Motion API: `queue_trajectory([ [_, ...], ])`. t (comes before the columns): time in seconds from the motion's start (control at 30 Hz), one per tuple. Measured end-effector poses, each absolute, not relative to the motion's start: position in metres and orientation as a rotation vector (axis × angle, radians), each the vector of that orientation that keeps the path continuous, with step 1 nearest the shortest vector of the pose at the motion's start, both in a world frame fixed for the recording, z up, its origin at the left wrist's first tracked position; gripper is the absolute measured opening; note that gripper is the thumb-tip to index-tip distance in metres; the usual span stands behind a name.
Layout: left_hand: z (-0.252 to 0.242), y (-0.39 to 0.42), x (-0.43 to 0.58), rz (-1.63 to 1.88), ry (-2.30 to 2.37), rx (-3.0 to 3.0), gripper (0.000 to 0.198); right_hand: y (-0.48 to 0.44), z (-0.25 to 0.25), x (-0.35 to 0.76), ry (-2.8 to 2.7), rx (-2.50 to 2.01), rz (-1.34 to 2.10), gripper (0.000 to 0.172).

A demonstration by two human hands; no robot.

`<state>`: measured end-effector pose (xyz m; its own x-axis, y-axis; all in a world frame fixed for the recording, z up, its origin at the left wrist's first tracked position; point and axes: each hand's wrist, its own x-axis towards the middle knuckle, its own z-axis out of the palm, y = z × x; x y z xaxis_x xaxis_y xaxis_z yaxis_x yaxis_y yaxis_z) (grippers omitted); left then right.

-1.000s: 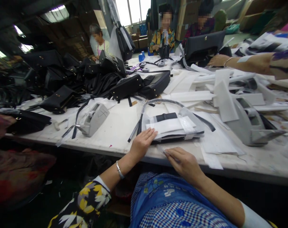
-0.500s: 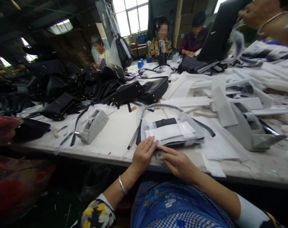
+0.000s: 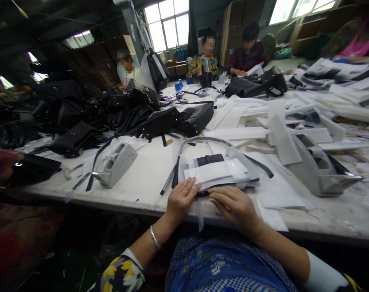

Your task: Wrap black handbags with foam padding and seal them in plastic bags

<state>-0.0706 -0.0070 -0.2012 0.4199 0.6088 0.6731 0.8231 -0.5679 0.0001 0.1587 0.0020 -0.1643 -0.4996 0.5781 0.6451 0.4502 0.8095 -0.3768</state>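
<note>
A flat black bag (image 3: 210, 159) lies on the table before me, with white foam sheet (image 3: 214, 173) over it. Its handle (image 3: 202, 138), in clear wrap, arches out behind. My left hand (image 3: 181, 198) rests with outstretched fingers on the bag's near left edge. Beside it, my right hand (image 3: 235, 205) has its fingers curled together at the near edge; what they pinch, if anything, is hidden. Between the hands, a strip of clear tape (image 3: 200, 217) hangs from the bag over the table edge.
Grey tape dispensers stand left (image 3: 117, 164) and right (image 3: 316, 166). Black bags (image 3: 190, 117) are piled behind and to the left. White foam strips (image 3: 254, 133) cover the right side. Several co-workers (image 3: 205, 61) are around the table; a person's red sleeve (image 3: 3, 164) is at far left.
The right hand has shifted slightly right along the bag's edge, and the tape strip now hangs free below. The co-worker's hand and black panel at upper right are gone from view.
</note>
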Motion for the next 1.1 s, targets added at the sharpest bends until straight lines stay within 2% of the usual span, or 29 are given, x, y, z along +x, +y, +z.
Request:
queue_trajectory([
  [0.07,-0.204,-0.006,-0.07,-0.92,-1.221,-2.328,0.039,0.022,-0.165,0.154,-2.266,-0.699,-0.003,0.018],
  [0.17,-0.206,-0.005,-0.071,-0.923,-1.205,-2.306,0.04,0.045,-0.166,0.143,-2.414,-0.661,-0.121,0.016],
  [0.37,-0.207,-0.005,-0.071,-0.883,-1.19,-2.308,0.041,0.058,-0.171,0.137,-2.521,-0.602,-0.214,0.009],
  [0.73,-0.196,-0.014,-0.077,-0.615,-1.261,-2.493,0.055,0.051,-0.186,0.153,-2.512,-0.413,-0.302,0.025],
  [1.1,-0.192,-0.01,-0.078,-0.639,-1.24,-2.493,0.058,0.067,-0.178,0.148,-2.488,-0.248,-0.525,0.022],
])
